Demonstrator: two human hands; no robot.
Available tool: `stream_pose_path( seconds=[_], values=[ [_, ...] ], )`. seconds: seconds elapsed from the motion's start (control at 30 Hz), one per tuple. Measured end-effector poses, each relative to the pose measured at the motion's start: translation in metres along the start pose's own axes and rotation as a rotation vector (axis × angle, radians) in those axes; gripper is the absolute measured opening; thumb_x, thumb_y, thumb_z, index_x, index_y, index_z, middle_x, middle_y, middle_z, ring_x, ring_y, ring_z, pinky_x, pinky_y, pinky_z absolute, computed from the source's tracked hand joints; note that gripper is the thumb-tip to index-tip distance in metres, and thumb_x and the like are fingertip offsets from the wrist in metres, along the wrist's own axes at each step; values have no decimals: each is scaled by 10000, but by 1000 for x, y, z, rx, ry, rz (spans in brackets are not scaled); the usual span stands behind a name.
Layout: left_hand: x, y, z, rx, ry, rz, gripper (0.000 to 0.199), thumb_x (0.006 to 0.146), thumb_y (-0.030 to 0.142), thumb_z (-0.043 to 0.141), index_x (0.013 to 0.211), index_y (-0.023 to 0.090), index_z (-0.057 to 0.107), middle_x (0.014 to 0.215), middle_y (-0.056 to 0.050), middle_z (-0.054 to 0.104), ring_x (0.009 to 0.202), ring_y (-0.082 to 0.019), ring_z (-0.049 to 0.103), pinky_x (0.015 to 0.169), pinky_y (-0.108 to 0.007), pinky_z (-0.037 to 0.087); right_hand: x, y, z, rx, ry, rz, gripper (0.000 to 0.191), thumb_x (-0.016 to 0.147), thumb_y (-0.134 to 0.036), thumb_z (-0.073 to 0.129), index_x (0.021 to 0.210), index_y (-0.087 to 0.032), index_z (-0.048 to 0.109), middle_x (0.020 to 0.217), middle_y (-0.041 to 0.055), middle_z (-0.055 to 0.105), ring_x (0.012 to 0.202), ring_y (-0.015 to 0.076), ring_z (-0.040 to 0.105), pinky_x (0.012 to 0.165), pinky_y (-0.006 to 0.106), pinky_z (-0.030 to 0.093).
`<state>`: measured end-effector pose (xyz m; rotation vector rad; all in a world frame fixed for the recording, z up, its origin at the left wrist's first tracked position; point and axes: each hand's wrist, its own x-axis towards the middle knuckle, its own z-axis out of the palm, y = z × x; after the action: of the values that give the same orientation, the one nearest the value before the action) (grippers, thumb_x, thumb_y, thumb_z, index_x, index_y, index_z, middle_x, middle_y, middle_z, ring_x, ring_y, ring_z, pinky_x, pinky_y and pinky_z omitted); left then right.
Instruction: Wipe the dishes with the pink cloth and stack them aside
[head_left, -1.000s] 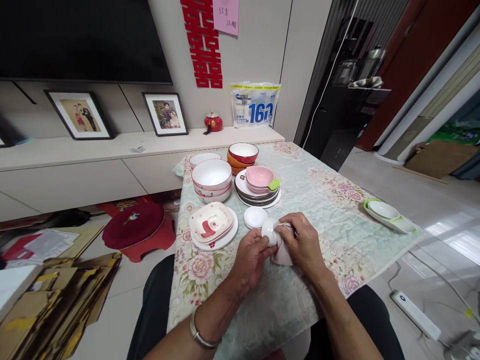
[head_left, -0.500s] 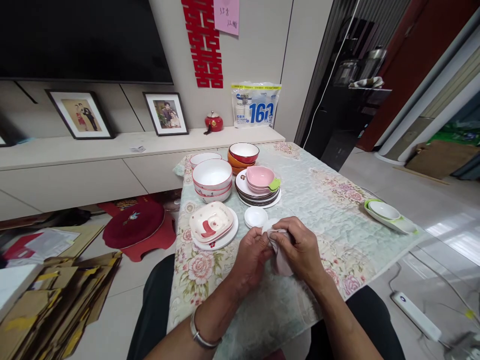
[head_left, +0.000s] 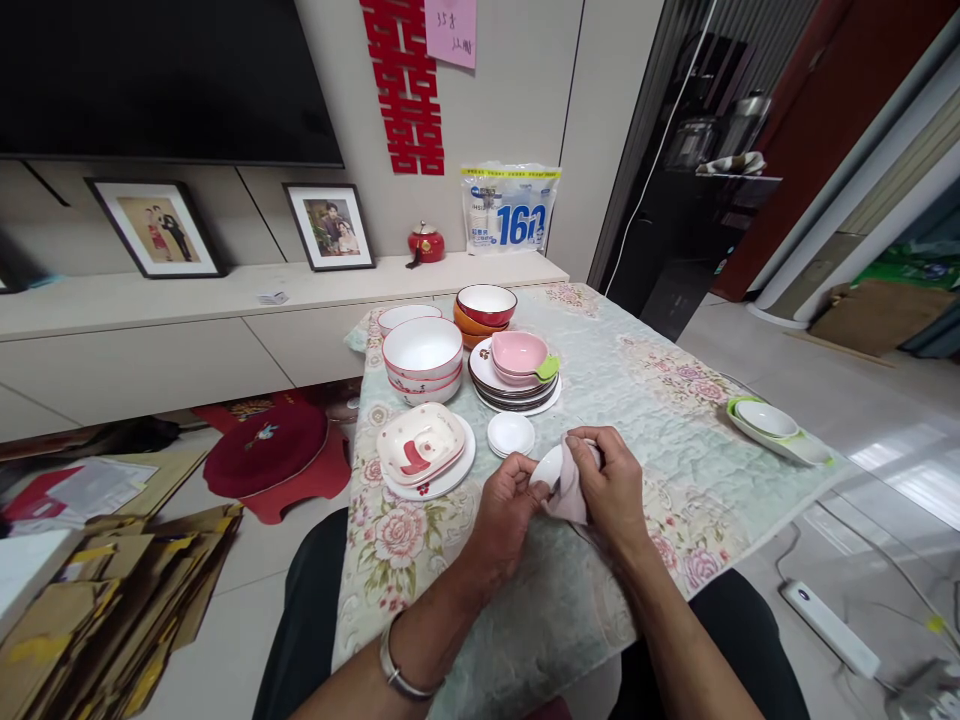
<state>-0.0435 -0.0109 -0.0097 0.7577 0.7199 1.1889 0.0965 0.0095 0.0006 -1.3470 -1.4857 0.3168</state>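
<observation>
Between my hands, above the near part of the table, is a small white dish (head_left: pixel 547 468). My left hand (head_left: pixel 507 510) pinches its left rim. A pale pinkish cloth (head_left: pixel 568 492) covers the dish's right side, and my right hand (head_left: pixel 611 485) is closed on that cloth, pressing it against the dish. Just beyond my left fingers lies a short stack of small white dishes (head_left: pixel 511 434). Left of my hands, a square bear-patterned bowl (head_left: pixel 421 444) rests on a white plate (head_left: pixel 464 463). Part of the held dish is hidden by cloth and fingers.
Farther back stand white bowls (head_left: pixel 423 347), red and orange bowls (head_left: pixel 487 304), and a plate stack (head_left: pixel 514 400) topped by pink bowls (head_left: pixel 520 354). Green-edged dishes (head_left: pixel 776 428) sit near the table's right edge. A red stool (head_left: pixel 274 450) stands on the floor to the left.
My right hand and the cloth have shifted slightly right across the dish, so more of its white surface shows. My left hand still grips the rim. The stacked dishware has stayed put.
</observation>
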Motion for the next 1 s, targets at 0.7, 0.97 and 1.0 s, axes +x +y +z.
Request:
stream_pose_path(
  seconds=[0.7, 0.97, 1.0],
  values=[
    [-5, 8, 3, -31, -89, -107, 247, 695, 284, 782, 807, 152, 605, 773, -16, 643, 687, -132, 569, 655, -265, 458, 2, -2, -3, 453, -178, 409, 300, 885, -497, 575, 926, -204, 628, 576, -52, 504, 502, 130, 457, 494, 252, 356],
    [-4, 7, 6, 187, -68, 3, 123, 719, 243, 715, 711, 158, 626, 639, 16, 602, 607, -121, 526, 598, -239, 415, -7, -18, 4, -68, -214, -227, 155, 917, -249, 512, 958, -197, 652, 886, 64, 669, 852, 216, 614, 769, 336, 453],
    [-4, 7, 6, 200, -52, 18, 130, 717, 234, 706, 671, 164, 605, 614, 21, 589, 588, -119, 515, 582, -236, 408, -9, -20, 6, -97, -228, -287, 156, 915, -235, 508, 948, -198, 656, 877, 69, 667, 861, 224, 610, 775, 347, 450]
  ],
)
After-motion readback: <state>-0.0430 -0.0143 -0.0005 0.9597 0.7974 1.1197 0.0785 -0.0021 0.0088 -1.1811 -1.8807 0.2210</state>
